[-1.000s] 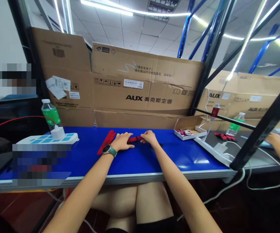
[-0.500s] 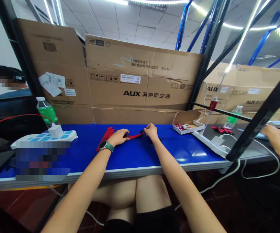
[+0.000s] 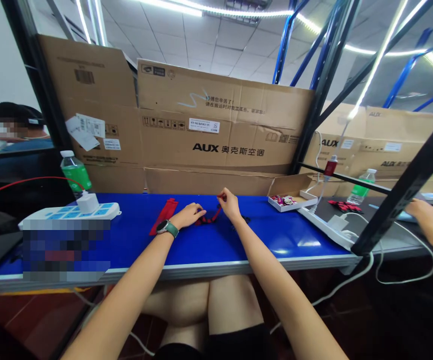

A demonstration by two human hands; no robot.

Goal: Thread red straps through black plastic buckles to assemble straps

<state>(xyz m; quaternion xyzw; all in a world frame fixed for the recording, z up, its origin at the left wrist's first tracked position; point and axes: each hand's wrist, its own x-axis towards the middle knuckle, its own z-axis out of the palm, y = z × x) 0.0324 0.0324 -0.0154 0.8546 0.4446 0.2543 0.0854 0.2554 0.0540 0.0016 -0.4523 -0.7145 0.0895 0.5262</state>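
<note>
A narrow red strap with black parts [image 3: 213,219] curves between my two hands over the blue tabletop. My right hand [image 3: 230,205] pinches its raised right end. My left hand [image 3: 189,216], with a watch on its wrist, has its fingers closed at the strap's left end, low by the table; the exact grip is too small to see. Left of that hand lies a bundle of flat red strips [image 3: 164,216]. Small black pieces [image 3: 246,219] lie beside my right wrist, partly hidden by it.
A white power strip [image 3: 105,212] with a charger and a green-labelled bottle [image 3: 75,172] stand at left. An open small box [image 3: 293,201] holds small pink items. Another power strip [image 3: 327,230] lies by the right post. Cardboard [image 3: 224,125] walls the back. A co-worker's hands [image 3: 430,212] show at right.
My right hand has lifted its end of the strap slightly, and the strap, straighter before, now sags in a curve. My left hand has shifted a little right. The camera view has moved slightly.
</note>
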